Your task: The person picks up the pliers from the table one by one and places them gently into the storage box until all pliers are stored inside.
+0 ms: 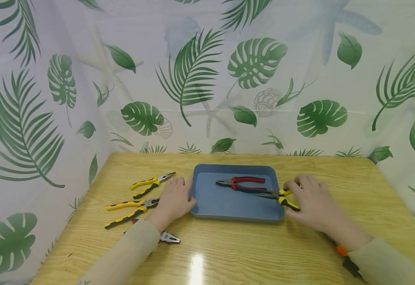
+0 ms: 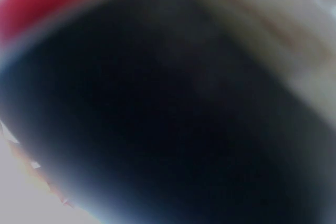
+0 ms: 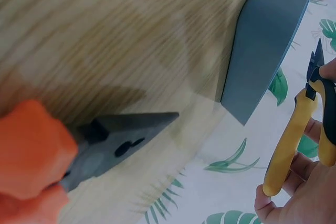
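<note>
My right hand point(image 1: 312, 202) grips yellow-and-black long-nose pliers point(image 1: 284, 200) by the handles. Their dark nose reaches over the right wall of a blue-grey tray point(image 1: 225, 208). In the right wrist view these pliers point(image 3: 294, 142) stand apart from the tray's outer wall point(image 3: 268, 40). Red-and-black pliers point(image 1: 243, 187) lie inside the tray, jaws to the left. My left hand point(image 1: 173, 200) holds the tray's left side, thumb at the rim; some fingertips are hidden. A dark, blurred shape with a red patch fills the left wrist view.
Left of the tray lie yellow-and-black long-nose pliers point(image 1: 155, 183) and larger yellow-handled pliers point(image 1: 145, 206). Red-handled pliers point(image 1: 170, 237) are partly under my left forearm. Orange-handled pliers point(image 3: 115, 145) lie beneath my right forearm. Leaf-printed cloth point(image 1: 207, 95) surrounds the wooden table point(image 1: 236, 253).
</note>
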A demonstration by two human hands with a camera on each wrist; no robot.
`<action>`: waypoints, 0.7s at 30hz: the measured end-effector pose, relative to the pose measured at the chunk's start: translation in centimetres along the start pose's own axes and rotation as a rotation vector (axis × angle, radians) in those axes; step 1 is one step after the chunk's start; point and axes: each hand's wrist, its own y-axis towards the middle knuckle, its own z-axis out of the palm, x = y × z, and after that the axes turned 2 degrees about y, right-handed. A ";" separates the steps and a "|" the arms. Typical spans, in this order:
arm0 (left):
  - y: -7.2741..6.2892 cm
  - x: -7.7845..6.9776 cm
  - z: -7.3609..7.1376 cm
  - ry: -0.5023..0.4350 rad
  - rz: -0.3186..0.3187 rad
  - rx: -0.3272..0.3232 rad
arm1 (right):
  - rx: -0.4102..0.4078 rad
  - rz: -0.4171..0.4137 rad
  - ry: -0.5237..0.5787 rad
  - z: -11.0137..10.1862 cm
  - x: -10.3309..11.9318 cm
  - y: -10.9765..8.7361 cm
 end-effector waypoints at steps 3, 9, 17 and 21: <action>0.0 0.0 0.0 0.002 -0.001 0.004 | 0.008 0.001 0.005 0.1 0.4 0.2; 0.0 0.1 0.1 0.005 0.000 -0.002 | 0.023 -0.009 0.005 0.1 1.0 0.6; 0.0 0.0 0.0 0.010 0.002 -0.007 | 0.015 -0.023 0.020 0.4 1.6 1.0; -0.1 -0.1 -0.1 0.007 -0.002 -0.004 | 0.006 -0.036 0.014 0.6 1.8 1.2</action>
